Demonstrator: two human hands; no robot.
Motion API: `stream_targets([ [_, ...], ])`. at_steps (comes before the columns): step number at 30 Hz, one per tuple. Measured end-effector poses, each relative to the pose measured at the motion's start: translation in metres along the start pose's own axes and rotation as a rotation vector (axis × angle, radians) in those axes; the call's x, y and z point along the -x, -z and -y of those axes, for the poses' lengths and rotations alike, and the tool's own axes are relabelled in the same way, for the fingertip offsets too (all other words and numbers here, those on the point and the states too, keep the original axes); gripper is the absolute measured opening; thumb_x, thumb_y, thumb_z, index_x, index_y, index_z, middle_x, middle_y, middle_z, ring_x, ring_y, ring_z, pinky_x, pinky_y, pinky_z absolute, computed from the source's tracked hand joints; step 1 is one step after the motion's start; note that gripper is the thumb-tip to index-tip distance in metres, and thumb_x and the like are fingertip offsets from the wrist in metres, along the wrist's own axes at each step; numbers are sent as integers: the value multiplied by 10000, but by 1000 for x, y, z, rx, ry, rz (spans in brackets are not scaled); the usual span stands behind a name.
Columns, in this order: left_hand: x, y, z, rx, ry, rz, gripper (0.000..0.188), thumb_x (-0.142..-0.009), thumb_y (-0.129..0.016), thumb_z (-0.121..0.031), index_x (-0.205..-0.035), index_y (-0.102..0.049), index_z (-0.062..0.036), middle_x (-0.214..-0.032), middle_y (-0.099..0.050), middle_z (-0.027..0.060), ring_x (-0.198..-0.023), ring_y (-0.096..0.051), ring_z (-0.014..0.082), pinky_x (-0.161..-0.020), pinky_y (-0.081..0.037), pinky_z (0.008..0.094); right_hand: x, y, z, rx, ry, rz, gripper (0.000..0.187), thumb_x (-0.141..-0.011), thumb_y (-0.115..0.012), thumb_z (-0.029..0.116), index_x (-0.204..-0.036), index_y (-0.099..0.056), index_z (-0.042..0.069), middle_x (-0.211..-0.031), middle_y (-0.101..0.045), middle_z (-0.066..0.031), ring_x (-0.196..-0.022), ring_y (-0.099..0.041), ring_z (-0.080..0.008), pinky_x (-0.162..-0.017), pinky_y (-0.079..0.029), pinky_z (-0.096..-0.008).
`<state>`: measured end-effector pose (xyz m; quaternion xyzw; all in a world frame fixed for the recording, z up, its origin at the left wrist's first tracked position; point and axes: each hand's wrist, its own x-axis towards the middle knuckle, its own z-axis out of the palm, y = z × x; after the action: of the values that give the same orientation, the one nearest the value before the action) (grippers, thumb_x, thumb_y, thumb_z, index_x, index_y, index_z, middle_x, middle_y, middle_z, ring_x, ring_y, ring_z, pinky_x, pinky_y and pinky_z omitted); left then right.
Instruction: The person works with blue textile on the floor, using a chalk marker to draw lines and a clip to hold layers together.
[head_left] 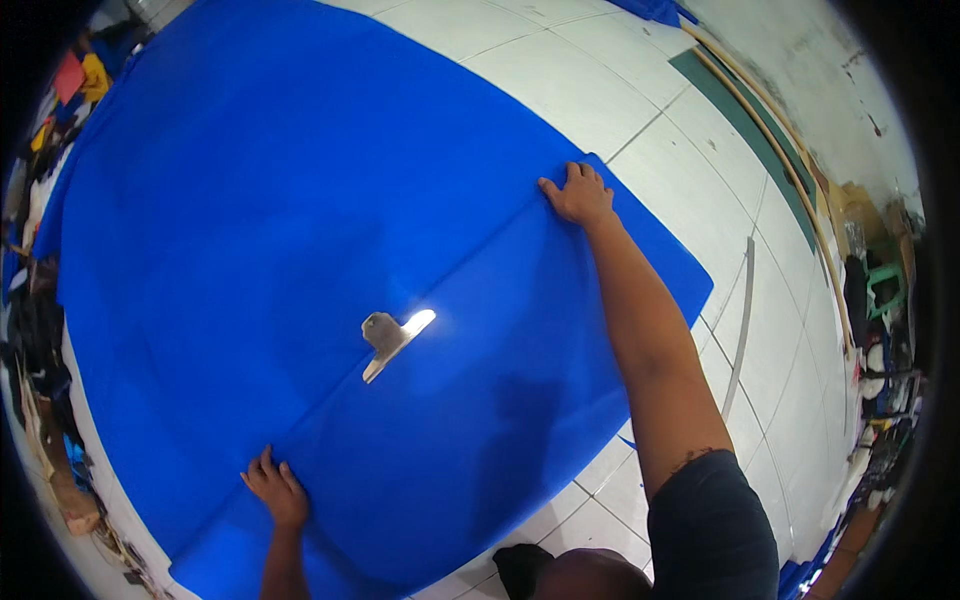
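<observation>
A large blue cloth lies spread over the tiled floor. A straight edge or fold in it runs slantwise from the lower left to the upper right. My right hand presses on the far right end of this line, its fingers apart on the cloth. At the near left, my left hand rests on the same line with spread fingers. Between the two hands, a wide silver metal bulldog clip sits along the line. Neither hand touches the clip or holds anything.
White floor tiles show on the right, with a long thin grey strip lying on them. Beyond are a dark green mat, long curved-looking wooden strips and a green plastic stool. Mixed clutter lines the left side.
</observation>
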<state>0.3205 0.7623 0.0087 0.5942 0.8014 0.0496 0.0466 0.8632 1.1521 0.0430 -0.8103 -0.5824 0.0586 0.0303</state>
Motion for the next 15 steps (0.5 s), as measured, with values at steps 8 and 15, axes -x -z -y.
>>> stream_targets([
  [8,-10,0,-7,-74,23,-33,514,-898,-493,-260,-1375,-429,-80,-1441,-318,226,-1363,-236,412,-1112,-90,579,189,-30,160,-485,963,-130,466,-858,-628,384,-1167,-589,37,-1188,-588,-193,-1124,-547,-360,-955,-425,-431],
  [15,-2,-5,-5,-31,52,-35,587,-875,-537,-333,-1399,-409,-102,-1430,-327,251,-1345,-255,444,-1096,-121,606,214,-28,195,-500,932,118,270,-830,-616,303,-803,-591,35,-803,-606,-159,-815,-606,-357,-691,-480,-472],
])
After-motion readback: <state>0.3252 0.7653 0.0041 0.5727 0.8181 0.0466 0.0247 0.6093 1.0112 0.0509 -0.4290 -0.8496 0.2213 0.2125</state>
